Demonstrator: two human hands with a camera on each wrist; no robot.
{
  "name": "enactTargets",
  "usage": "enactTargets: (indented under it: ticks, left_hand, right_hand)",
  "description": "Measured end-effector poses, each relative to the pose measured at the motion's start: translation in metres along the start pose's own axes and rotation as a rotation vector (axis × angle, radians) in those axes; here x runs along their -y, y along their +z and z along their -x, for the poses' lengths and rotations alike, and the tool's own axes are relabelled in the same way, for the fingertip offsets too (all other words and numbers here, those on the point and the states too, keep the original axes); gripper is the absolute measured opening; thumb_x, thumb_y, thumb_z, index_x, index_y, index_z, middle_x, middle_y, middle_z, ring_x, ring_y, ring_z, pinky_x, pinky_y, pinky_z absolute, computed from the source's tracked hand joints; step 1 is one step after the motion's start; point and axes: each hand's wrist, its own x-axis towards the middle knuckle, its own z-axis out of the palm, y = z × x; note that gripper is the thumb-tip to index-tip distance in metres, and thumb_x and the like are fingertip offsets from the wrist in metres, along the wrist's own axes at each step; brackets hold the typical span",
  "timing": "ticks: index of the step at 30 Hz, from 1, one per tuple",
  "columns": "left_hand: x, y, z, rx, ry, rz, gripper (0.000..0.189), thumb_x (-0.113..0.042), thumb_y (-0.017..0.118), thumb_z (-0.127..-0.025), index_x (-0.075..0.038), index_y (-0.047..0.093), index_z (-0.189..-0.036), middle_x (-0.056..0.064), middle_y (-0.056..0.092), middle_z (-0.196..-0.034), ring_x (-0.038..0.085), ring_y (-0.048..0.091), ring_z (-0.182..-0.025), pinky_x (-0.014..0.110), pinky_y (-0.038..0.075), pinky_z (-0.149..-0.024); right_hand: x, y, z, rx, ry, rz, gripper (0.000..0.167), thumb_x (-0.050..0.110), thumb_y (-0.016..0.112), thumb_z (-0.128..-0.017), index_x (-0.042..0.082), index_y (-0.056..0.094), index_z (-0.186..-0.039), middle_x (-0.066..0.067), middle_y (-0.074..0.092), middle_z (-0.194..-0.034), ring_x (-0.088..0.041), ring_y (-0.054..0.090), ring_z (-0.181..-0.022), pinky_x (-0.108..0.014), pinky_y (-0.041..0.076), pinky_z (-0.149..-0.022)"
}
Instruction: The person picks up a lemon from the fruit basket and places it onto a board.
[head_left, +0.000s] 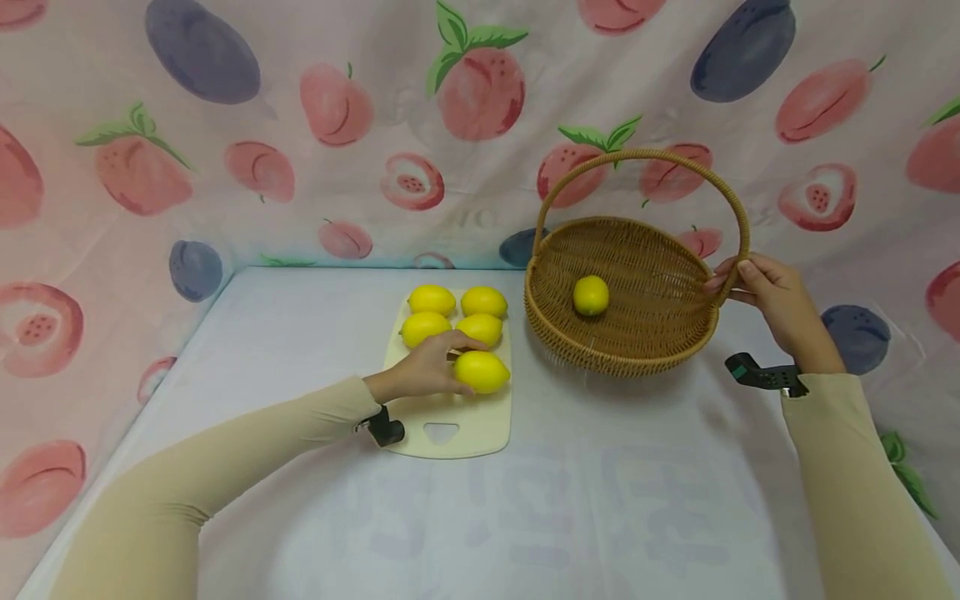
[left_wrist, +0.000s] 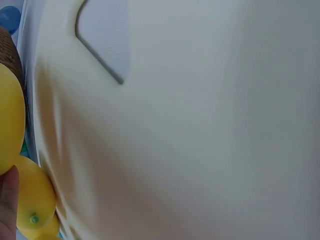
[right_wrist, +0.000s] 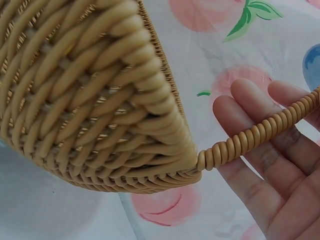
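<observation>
My left hand (head_left: pixel 431 367) grips a yellow lemon (head_left: pixel 482 372) over the cream cutting board (head_left: pixel 480 429). In the left wrist view, the thumb presses that lemon (left_wrist: pixel 10 120) at the left edge; whether it touches the board I cannot tell. Several other lemons (head_left: pixel 431 300) lie in two columns on the far half of the board. On the right, my right hand (head_left: pixel 776 296) holds the handle (head_left: pixel 660 155) of a brown wicker basket (head_left: pixel 622 360) near its base. The basket leans with its opening towards me, and one lemon (head_left: pixel 591 296) lies inside, to the left.
A white cloth (head_left: pixel 600 500) covers the table. Behind it hangs a fruit-printed curtain (head_left: pixel 285 50), close to the basket's back. The board has a cut-out grip hole (head_left: pixel 441 432) at its near end. Basket and board stand side by side with a narrow gap.
</observation>
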Motion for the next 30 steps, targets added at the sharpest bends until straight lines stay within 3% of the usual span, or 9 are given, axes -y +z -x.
enactTargets:
  ticks: [15,30]
  left_hand:
    - [0.0077,0.0032,0.0031,0.030,0.062,-0.079,0.059,-0.008,0.084,-0.067,-0.004,0.059,-0.121,0.009,0.059,-0.121,0.023,0.056,-0.110,0.032,0.050,-0.096]
    - [0.0082,-0.0007,0.0032,-0.011,0.038,-0.209,0.062,-0.017,0.085,-0.067,-0.007,0.060,-0.123,0.006,0.059,-0.116,0.021,0.055,-0.103,0.034,0.050,-0.092]
  right_hand:
    - [0.0031,0.0008,-0.0001,-0.006,0.006,0.050,0.037,0.028,0.038,-0.101,-0.002,0.059,-0.107,0.014,0.069,-0.088,0.004,0.065,-0.089,-0.007,0.049,-0.078]
    - [0.0039,0.0005,-0.0004,0.006,-0.001,0.013,0.035,0.027,0.039,-0.101,0.001,0.060,-0.106,0.012,0.069,-0.088,0.003,0.065,-0.089,-0.007,0.049,-0.078]
